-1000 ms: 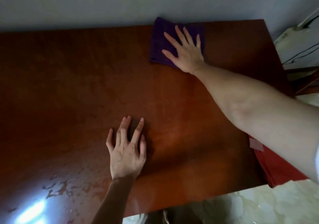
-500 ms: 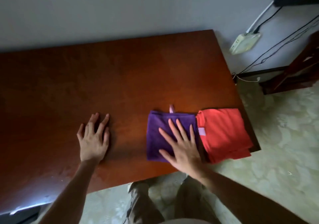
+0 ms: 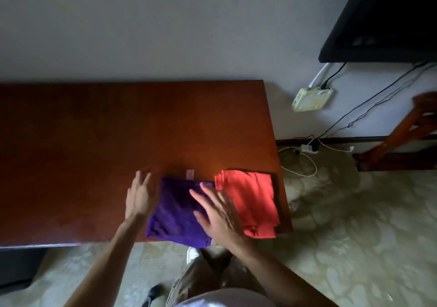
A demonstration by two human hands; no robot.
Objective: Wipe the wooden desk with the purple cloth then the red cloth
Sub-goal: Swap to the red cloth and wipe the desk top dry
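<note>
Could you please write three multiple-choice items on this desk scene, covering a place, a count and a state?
1. Where does the red cloth lie on the wooden desk?
A. far-left corner
B. near-right corner
C. the middle

2. How many cloths are on the desk?
A. one
B. two
C. three

3. How does the right hand stand?
A. open, fingers spread
B. a fist
C. pinching a pen

Answers: B, it lies beside the desk's right edge; B, only the purple cloth and the red one; A, spread over the purple cloth.

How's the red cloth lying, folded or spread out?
Folded. The red cloth shows stacked layered edges at its near corner, lying on the wooden desk beside the purple cloth.
</note>
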